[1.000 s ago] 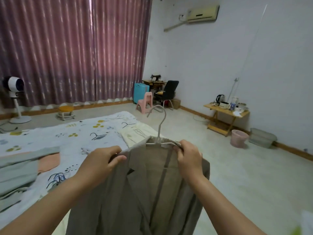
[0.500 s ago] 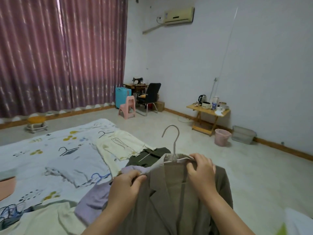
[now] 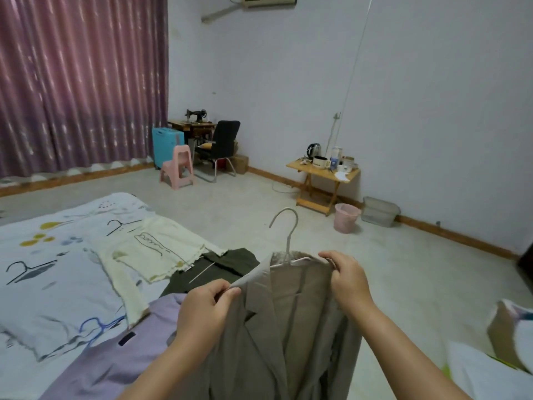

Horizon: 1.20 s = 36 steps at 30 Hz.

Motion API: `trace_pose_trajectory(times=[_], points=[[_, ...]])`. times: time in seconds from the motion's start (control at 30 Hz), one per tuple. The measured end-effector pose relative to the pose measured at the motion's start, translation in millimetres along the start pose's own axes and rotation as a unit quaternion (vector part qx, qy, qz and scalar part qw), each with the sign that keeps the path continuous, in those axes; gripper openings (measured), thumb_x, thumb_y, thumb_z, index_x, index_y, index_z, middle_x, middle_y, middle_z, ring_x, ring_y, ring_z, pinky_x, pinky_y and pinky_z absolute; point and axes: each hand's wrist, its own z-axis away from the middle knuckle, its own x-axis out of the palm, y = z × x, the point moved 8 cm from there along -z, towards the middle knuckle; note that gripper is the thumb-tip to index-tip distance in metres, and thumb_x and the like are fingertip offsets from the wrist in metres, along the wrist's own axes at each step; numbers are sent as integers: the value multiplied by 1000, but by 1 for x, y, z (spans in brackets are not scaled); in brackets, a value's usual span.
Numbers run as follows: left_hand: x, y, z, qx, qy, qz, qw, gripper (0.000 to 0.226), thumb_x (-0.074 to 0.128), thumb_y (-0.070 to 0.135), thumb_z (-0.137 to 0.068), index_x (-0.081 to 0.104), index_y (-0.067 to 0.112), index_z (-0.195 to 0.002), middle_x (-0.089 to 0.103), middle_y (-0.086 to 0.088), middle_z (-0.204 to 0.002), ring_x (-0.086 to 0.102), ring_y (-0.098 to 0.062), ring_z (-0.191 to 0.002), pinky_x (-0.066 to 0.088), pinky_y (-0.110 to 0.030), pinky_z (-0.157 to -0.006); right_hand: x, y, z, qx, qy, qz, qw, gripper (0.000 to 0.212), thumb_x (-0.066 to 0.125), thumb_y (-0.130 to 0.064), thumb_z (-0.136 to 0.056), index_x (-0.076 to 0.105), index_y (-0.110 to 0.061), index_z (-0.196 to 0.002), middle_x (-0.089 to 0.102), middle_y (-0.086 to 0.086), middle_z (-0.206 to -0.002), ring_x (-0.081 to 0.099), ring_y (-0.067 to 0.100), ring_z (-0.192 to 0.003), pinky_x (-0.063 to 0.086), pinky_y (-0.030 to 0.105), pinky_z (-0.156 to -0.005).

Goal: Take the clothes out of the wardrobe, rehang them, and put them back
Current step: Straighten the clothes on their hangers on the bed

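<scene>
A beige-grey jacket [image 3: 285,327] hangs on a white hanger [image 3: 288,241], held up in front of me over the bed's edge. My left hand [image 3: 206,310] pinches the jacket's left collar and shoulder. My right hand [image 3: 347,280] grips the right shoulder over the hanger's arm. The hook points up and left. On the bed [image 3: 57,255] lie a cream top [image 3: 153,252], a dark green garment [image 3: 219,269] with a thin hanger wire on it, and a lilac garment [image 3: 115,350]. No wardrobe is in view.
Bare floor stretches ahead and to the right. A pink stool [image 3: 178,166], blue suitcase [image 3: 167,144] and black chair [image 3: 222,145] stand by the curtain. A small wooden table [image 3: 323,174] with a kettle, a pink bin [image 3: 346,217] and a clear tub [image 3: 379,210] line the right wall.
My view has swung to the right along the bed, with the jacket carried along. Both hands keep their hold on the jacket's shoulders.
</scene>
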Motion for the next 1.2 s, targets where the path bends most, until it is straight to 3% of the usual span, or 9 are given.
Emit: trace_pose_trajectory(times=[0.1,0.17,0.3,0.43,0.63,0.8,0.93,1.07,1.2], points=[[29,2,-24,-4,4,3,1000,26,63,31,-84,62,15,-64,61,8,-70,53,-11,-70,31,-21,-52,7,36,-41,-20,-21,46,999,29,50,2,-87,68,-11,-105,68,8,-106,54,26,-101,34,25,-75],[51,1,-39,-20,13,3,1000,27,59,38,-80,63,17,-63,61,6,-67,54,-15,-65,35,-28,-55,11,55,-69,-33,-36,53,997,25,49,1,-89,67,-9,-103,67,10,-104,55,27,-98,35,27,-74],[95,1,-61,-59,45,15,997,26,53,41,-73,61,20,-62,61,5,-66,54,-15,-62,40,-33,-59,22,84,-126,-63,-63,58,994,19,50,-4,-91,65,-13,-98,65,8,-99,53,21,-92,45,32,-76],[128,-3,-73,-103,72,25,992,24,58,36,-80,63,19,-64,62,-1,-62,56,-17,-65,43,-38,-61,38,103,-171,-93,-88,64,990,18,50,-5,-91,65,-15,-96,65,6,-98,54,22,-93,49,40,-81],[149,-24,-90,-157,115,4,981,31,63,20,-86,55,28,-57,57,3,-57,48,-5,-57,31,-18,-53,78,100,-222,-151,-125,57,979,20,52,-2,-89,66,-13,-98,67,9,-99,55,29,-97,46,43,-83],[148,-57,-114,-197,143,-7,970,24,63,20,-86,60,19,-62,58,2,-59,47,-5,-59,32,-16,-53,135,88,-258,-184,-163,59,968,24,52,0,-86,67,-10,-102,67,15,-105,55,36,-104,44,43,-85],[142,-98,-135,-224,159,-9,961,28,63,21,-86,57,23,-59,55,4,-56,47,-5,-57,32,-16,-53,196,74,-281,-199,-207,62,956,28,49,0,-86,66,-10,-106,66,15,-107,53,35,-107,42,39,-85],[133,-158,-166,-267,160,-6,950,20,63,21,-86,63,14,-67,62,-3,-64,54,-14,-65,37,-27,-60,264,64,-303,-195,-256,82,943,28,47,-3,-86,65,-17,-101,66,11,-104,52,32,-104,43,36,-81],[124,-211,-202,-290,156,-17,944,20,63,21,-87,65,11,-69,63,-3,-66,57,-17,-68,38,-27,-60,326,52,-326,-182,-289,102,934,26,46,-11,-84,62,-28,-95,63,9,-103,54,33,-102,46,38,-80]])
